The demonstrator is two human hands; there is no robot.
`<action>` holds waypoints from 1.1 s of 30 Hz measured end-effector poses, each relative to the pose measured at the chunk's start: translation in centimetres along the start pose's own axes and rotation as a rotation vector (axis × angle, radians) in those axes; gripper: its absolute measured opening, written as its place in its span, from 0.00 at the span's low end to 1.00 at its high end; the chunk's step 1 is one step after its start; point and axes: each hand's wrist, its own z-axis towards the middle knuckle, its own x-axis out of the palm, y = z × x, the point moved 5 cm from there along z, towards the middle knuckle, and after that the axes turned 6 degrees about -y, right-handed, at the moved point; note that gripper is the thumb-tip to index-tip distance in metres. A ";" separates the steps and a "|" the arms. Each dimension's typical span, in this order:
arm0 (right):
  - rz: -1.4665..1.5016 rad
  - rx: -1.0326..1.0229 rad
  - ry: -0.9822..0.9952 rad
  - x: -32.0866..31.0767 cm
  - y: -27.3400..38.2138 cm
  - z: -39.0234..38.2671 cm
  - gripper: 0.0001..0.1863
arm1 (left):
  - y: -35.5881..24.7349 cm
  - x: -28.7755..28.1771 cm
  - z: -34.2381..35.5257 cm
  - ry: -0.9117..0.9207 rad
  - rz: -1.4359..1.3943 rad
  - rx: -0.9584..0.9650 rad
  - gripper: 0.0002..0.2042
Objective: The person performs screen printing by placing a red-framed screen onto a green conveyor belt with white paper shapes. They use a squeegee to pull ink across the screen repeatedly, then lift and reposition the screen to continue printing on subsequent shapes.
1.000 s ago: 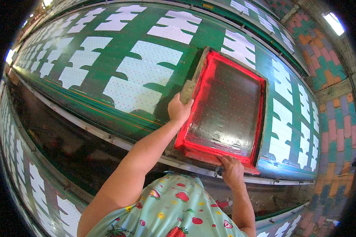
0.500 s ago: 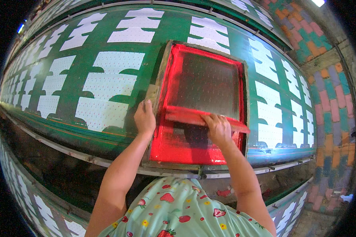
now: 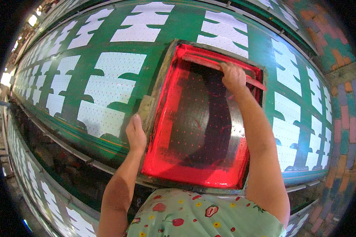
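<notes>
A screen-printing frame (image 3: 158, 81) lies tilted on the green table, its mesh dark in the middle and coated with red ink round the border. My right hand (image 3: 234, 77) is closed on a red-smeared squeegee (image 3: 201, 61), which lies across the far end of the frame, inside it. On the left side of the frame a worn wooden handle (image 3: 147, 107) sticks out. My left hand (image 3: 136, 134) is at the near end of this handle, thumb along its edge; its other fingers are mostly hidden. Small dots show through the mesh.
White cut fabric pieces (image 3: 108, 89) with small dots lie in rows on the long green table (image 3: 154, 51). More pieces (image 3: 286, 126) lie right of the frame. A metal rail (image 3: 83, 158) edges the table's near side. Coloured paving (image 3: 346, 114) runs along the right.
The squeegee has moved in my right hand from the near part of the screen to its far end. More dark mesh shows behind it. My left hand stays beside the handle.
</notes>
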 end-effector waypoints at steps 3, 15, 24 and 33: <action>-0.020 0.062 0.207 0.8 -2.1 3.7 0.20 | -0.1 0.0 0.0 0.006 0.046 -0.009 0.24; -0.004 0.004 0.151 1.6 -3.9 5.7 0.20 | -1.0 0.4 -0.1 -0.015 0.053 0.031 0.24; 0.034 0.011 0.182 -1.4 -0.5 0.8 0.15 | -0.5 0.3 0.1 -0.026 0.049 0.051 0.27; 0.163 -0.043 0.226 -8.6 8.6 -15.0 0.25 | 0.5 0.5 0.5 0.027 0.005 0.062 0.29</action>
